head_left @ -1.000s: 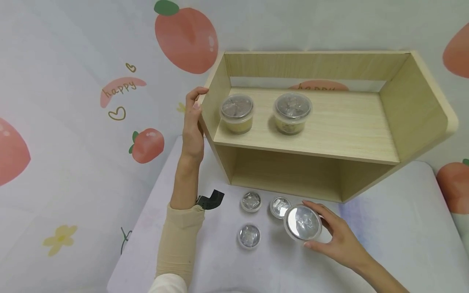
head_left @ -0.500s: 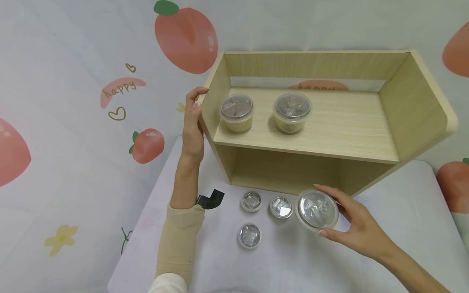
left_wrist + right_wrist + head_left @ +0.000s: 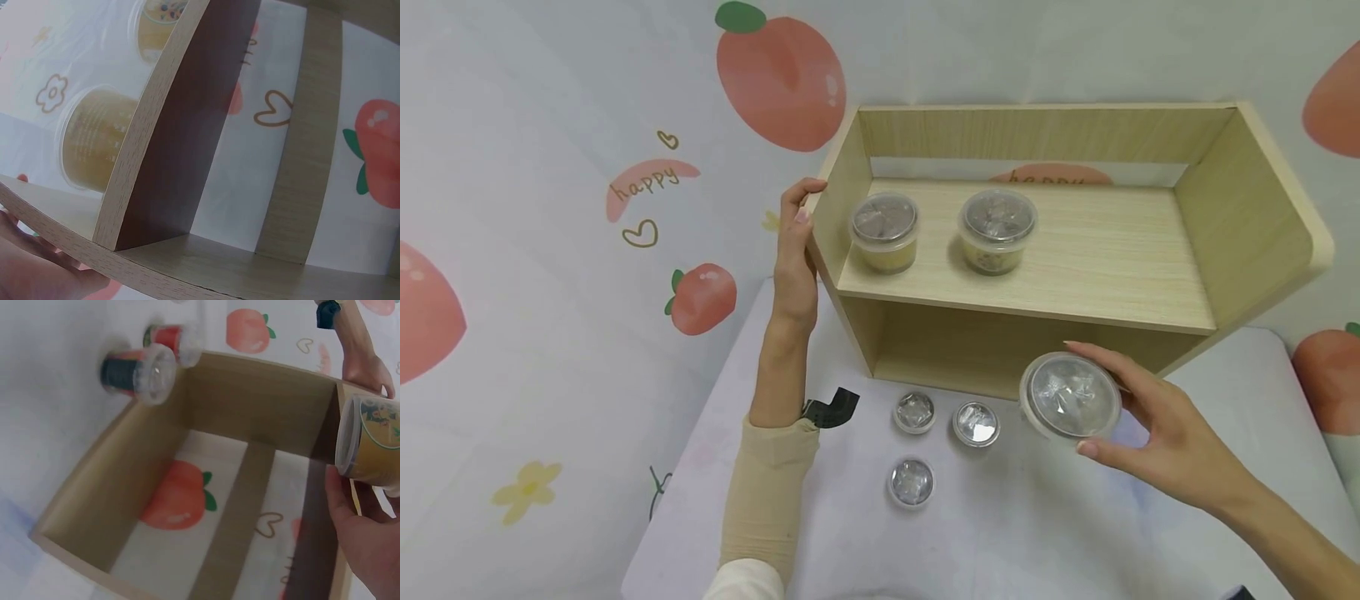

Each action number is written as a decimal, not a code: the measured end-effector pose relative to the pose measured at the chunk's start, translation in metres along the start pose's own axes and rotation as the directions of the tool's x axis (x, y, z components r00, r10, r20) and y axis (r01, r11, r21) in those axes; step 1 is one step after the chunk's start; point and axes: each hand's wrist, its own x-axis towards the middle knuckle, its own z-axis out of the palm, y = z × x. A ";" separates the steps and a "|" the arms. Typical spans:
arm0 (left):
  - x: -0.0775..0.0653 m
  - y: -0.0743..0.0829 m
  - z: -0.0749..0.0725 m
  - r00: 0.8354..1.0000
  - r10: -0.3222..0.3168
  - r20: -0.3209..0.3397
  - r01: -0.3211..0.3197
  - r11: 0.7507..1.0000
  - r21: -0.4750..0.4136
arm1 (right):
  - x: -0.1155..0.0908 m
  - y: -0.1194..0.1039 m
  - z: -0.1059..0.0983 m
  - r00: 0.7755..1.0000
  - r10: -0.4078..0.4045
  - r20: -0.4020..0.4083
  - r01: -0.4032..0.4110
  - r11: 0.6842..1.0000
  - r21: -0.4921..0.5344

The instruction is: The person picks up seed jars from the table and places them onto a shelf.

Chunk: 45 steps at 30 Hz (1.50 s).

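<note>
My left hand (image 3: 796, 267) grips the left side panel of a light wooden two-tier shelf (image 3: 1112, 258); fingertips and thumb meet at its front edge. Held by its sides between my right thumb and fingers is a clear lidded plastic tub (image 3: 1071, 396), raised in front of the lower compartment's right part. My right hand (image 3: 1172, 437) comes at it from the right. An orange-yellow printed side of this tub (image 3: 378, 444) shows in the right wrist view. On the upper board stand two similar lidded tubs, one (image 3: 885, 233) beside the left panel, the other (image 3: 997, 232) nearer the middle.
Three smaller lidded cups stand on the table before the shelf: one (image 3: 914, 412) at left, one (image 3: 976, 425) right of it, one (image 3: 912, 483) closer to me. Behind the shelf hangs a peach-printed backdrop (image 3: 781, 83).
My right hand has carried the tub rightward and up, away from the small cups, toward the shelf's lower right front. My left hand stays on the side panel.
</note>
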 end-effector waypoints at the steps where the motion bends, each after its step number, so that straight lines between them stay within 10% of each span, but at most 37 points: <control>1: 0.000 0.000 0.000 1.000 0.001 0.000 -0.001 1.000 0.001 | 0.002 -0.001 -0.003 1.000 -0.012 -0.003 0.012 1.000 -0.015; 23: 0.000 0.000 0.001 1.000 -0.001 0.008 0.002 1.000 -0.017 | 0.042 -0.030 -0.053 0.990 0.089 -0.112 -0.103 0.987 -0.127; 34: -0.002 0.000 -0.001 1.000 0.011 0.007 -0.011 1.000 0.003 | 0.061 -0.017 -0.065 0.901 0.363 -0.238 -0.398 0.909 -0.122; 45: -0.002 0.001 0.000 1.000 0.010 0.009 -0.010 1.000 -0.009 | 0.083 -0.005 -0.073 0.860 0.415 -0.297 -0.458 0.885 -0.088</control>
